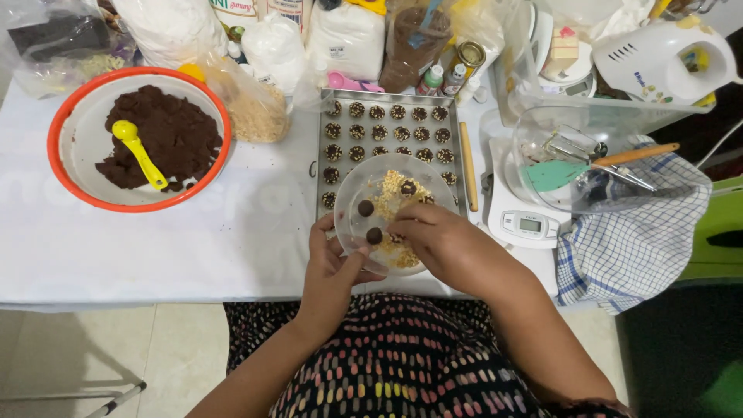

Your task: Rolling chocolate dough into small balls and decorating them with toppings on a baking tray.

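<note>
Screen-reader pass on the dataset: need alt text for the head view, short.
Seen from above, a left hand holds a clear bowl of chopped nuts and dark dough balls while the right hand reaches into it. Behind sits a metal tray with rows of coated balls; to the left, a red-rimmed bowl holds dark dough and a yellow scoop.

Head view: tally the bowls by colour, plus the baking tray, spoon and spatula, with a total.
Red-rimmed bowl: 1
Clear bowls: 2, the small clear bowl held by the left hand and the large clear bowl on the scale
Baking tray: 1
Yellow spoon: 1
Green spatula: 1
Total: 6
</note>
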